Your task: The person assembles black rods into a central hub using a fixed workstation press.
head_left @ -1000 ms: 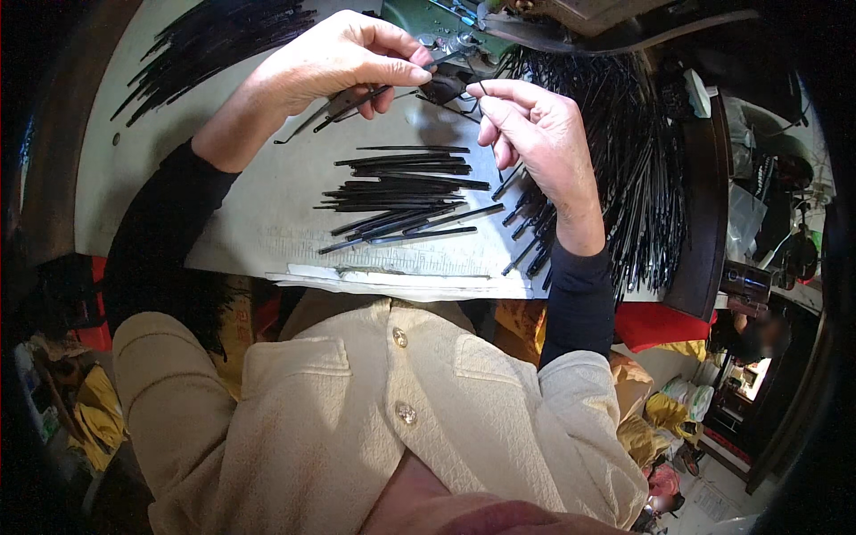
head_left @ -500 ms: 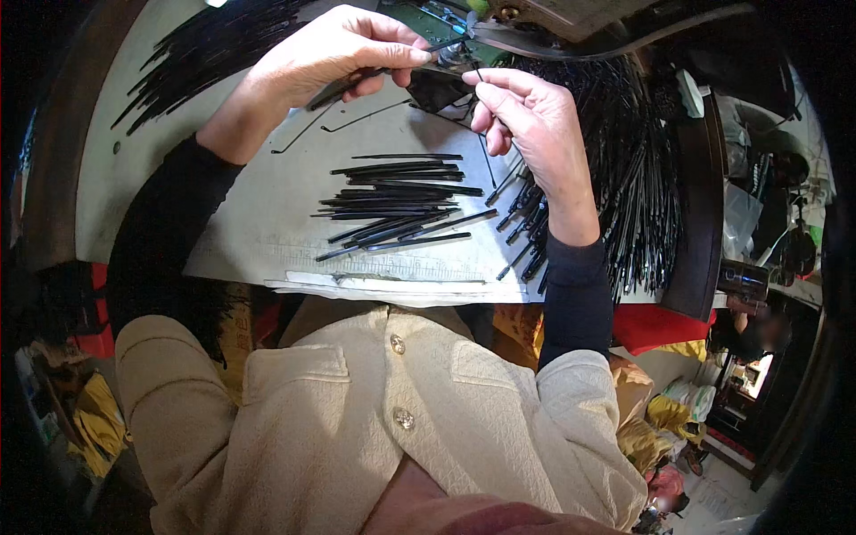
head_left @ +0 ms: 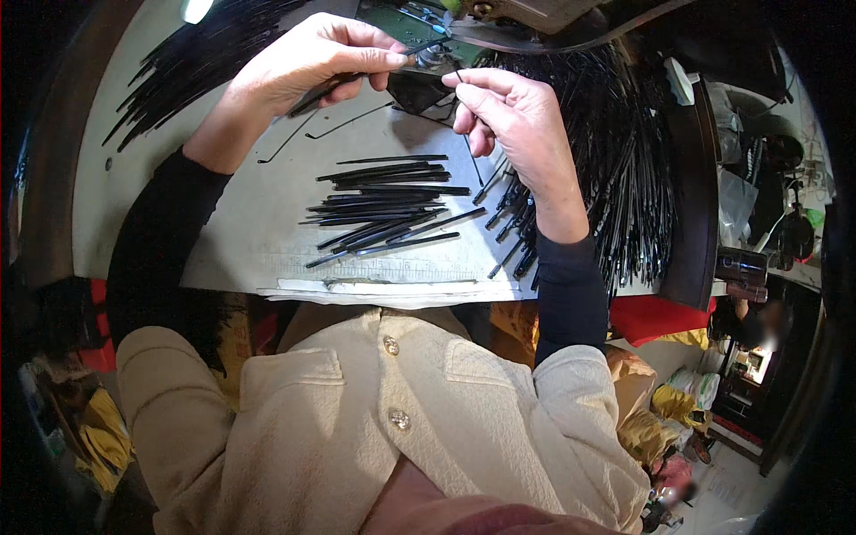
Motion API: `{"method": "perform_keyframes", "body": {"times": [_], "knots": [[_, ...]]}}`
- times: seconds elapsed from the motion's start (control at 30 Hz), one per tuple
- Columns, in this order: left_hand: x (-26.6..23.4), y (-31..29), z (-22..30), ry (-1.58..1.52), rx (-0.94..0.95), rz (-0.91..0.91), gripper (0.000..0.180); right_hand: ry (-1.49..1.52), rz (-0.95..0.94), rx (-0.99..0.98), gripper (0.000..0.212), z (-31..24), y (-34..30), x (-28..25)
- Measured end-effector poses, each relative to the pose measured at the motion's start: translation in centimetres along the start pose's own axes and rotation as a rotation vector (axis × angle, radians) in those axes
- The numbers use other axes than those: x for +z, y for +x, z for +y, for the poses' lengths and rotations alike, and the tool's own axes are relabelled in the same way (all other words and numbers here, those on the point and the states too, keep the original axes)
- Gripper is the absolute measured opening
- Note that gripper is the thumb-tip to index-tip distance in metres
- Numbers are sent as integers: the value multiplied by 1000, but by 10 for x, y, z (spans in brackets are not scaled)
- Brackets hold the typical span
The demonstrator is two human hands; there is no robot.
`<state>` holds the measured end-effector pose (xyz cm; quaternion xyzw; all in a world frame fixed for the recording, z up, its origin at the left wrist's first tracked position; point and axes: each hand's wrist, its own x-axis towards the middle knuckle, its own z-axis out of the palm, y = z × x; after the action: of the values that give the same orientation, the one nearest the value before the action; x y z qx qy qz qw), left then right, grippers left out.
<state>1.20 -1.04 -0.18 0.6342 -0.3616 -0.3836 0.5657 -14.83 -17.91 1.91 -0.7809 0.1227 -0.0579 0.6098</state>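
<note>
My left hand [head_left: 332,61] is closed on slim black strips [head_left: 428,45], pinched between thumb and fingers, with one end pointing at the machine [head_left: 526,16]. Opposite it, my right hand [head_left: 506,105] pinches a thin black wire [head_left: 473,159] that hangs below the fingertips. A small gap separates the two hands. Under them lie bent thin wires [head_left: 349,121] with hooked ends, and a dark flat piece [head_left: 412,91] partly hidden behind the right fingers. Closer to me, several short black strips [head_left: 383,203] form a loose pile on the white tabletop [head_left: 223,227].
A large heap of long black rods [head_left: 629,178] covers the table's right side, beside a dark raised edge [head_left: 697,196]. Another bundle of black strips [head_left: 192,67] lies at the far left. Red cloth [head_left: 660,319] hangs below the table at right.
The whole view has shifted slightly, so the table and hands appear a little farther left. Both hands keep the same grips and nearly the same positions over the table.
</note>
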Motion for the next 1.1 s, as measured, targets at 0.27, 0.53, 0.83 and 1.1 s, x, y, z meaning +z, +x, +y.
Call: {"method": "perform_keyframes", "body": {"times": [0.27, 0.53, 0.83, 1.1], "knots": [[2, 3, 3, 5, -28, -19, 21, 17, -1, 2, 24, 2, 0, -3], [2, 1, 2, 12, -49, 4, 21, 30, -12, 23, 24, 5, -2, -1], [2, 4, 1, 23, -22, 13, 19, 42, -1, -14, 23, 4, 1, -2], [-5, 8, 10, 23, -145, -26, 19, 154, -43, 25, 24, 6, 3, -7]]}}
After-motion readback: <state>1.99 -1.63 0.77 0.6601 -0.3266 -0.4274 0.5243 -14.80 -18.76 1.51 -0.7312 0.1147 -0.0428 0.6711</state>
